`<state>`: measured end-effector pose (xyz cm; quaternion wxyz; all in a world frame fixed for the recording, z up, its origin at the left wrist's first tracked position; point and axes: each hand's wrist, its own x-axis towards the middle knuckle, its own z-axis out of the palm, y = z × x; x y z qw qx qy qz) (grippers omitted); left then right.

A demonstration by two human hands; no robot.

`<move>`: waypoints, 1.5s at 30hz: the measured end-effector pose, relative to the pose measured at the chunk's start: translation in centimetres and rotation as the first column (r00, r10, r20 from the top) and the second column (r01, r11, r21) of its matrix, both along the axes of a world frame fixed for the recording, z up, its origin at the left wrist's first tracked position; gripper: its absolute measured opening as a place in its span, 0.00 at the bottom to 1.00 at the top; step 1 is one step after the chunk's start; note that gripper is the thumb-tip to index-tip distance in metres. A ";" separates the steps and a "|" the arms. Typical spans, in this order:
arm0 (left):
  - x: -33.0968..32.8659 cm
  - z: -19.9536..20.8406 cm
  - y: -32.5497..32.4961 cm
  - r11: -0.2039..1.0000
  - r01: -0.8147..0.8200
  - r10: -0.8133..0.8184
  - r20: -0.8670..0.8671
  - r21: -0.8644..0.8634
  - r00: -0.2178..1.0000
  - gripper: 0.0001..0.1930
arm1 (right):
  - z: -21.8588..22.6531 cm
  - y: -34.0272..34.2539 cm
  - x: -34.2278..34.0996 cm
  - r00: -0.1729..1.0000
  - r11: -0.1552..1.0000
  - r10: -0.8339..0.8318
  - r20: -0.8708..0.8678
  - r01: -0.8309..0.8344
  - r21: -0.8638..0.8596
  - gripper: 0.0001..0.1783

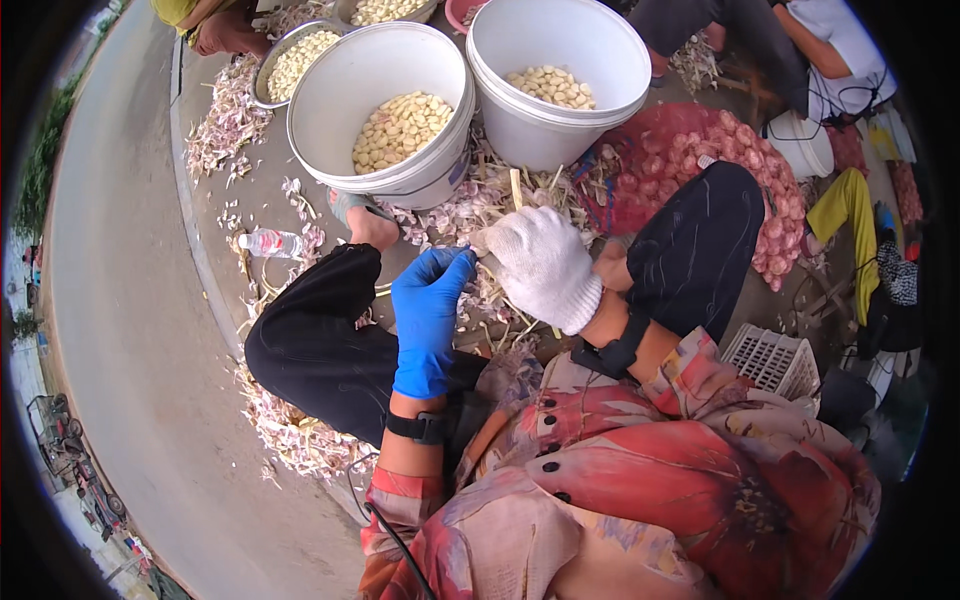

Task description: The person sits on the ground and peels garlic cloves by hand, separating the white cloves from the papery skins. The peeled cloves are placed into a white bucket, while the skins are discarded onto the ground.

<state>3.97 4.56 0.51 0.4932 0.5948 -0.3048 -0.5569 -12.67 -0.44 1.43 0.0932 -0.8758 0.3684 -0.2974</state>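
My left hand (432, 300), in a blue rubber glove, is closed, with thumb and fingertips pinched together. Its tips meet the fingers of my right hand (543, 265), which wears a white knitted glove and is curled shut. Whatever lies between the fingertips is too small and covered to make out. A pale tan stick-like piece (516, 188) stands up just beyond the right glove's knuckles; whether it is a garlic stem or a handle, I cannot tell. Beyond my hands are two white buckets, the left bucket (310, 120) and the right bucket (560, 130), both partly filled with peeled garlic cloves (405, 128).
A red mesh sack of garlic bulbs (720, 150) lies at the right. Papery garlic skins (300, 430) litter the ground around my legs. A plastic bottle (272, 243) lies at the left. A metal bowl of cloves (300, 65) and other people sit farther off; a white basket (770, 360) stands right.
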 end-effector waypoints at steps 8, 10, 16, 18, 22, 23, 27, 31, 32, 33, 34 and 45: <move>-0.9 -0.5 -0.4 0.997 -0.015 0.026 0.136 -0.077 0.990 0.07 | -0.9 0.4 0.3 0.982 0.995 -0.061 0.178 0.046 0.087 0.11; -0.7 -0.9 -0.3 0.999 -0.012 0.019 0.139 -0.053 0.990 0.07 | -1.2 0.4 0.5 0.955 0.970 -0.106 0.277 0.038 0.239 0.10; -1.3 0.3 -0.2 0.998 -0.019 0.024 0.080 -0.067 0.996 0.07 | -0.5 0.1 0.1 0.872 0.642 -0.320 0.370 -0.088 0.762 0.08; -1.2 0.3 -0.1 0.997 -0.011 0.016 0.074 -0.071 0.997 0.07 | -0.7 0.0 0.1 0.946 0.910 -0.147 0.289 0.015 0.414 0.10; -0.5 0.5 0.0 1.000 0.019 -0.019 0.010 -0.004 1.000 0.08 | -0.7 0.1 0.0 1.000 1.000 -0.026 -0.009 0.026 0.008 0.12; -0.4 0.6 0.0 0.999 0.029 -0.028 -0.035 0.018 0.999 0.08 | -0.7 0.2 0.0 1.000 1.000 -0.024 -0.002 0.024 0.011 0.12; -0.1 0.1 0.2 0.999 0.041 -0.042 -0.028 -0.012 0.999 0.08 | -1.0 0.3 0.0 1.000 1.000 -0.016 0.001 0.016 0.024 0.11; -0.9 -0.7 0.4 0.995 0.013 0.010 0.221 -0.103 0.975 0.07 | -1.6 0.6 0.3 0.993 0.998 -0.045 0.111 0.040 0.049 0.11; -1.2 -1.1 0.5 0.991 0.000 0.041 0.298 -0.136 0.954 0.06 | -1.5 0.7 0.5 0.983 0.996 -0.049 0.178 0.036 0.075 0.10; -1.4 -0.8 0.5 0.989 -0.004 0.050 0.319 -0.145 0.947 0.06 | -1.3 0.8 0.7 0.968 0.994 -0.056 0.246 0.031 0.102 0.09; -1.6 -0.3 0.4 0.988 -0.008 0.060 0.339 -0.154 0.939 0.06 | -1.0 0.8 0.8 0.948 0.991 -0.064 0.313 0.024 0.128 0.08; -1.5 -0.4 0.5 0.984 0.024 0.037 0.336 -0.176 0.941 0.07 | -0.9 0.2 0.1 0.958 0.982 -0.092 0.272 0.042 0.185 0.09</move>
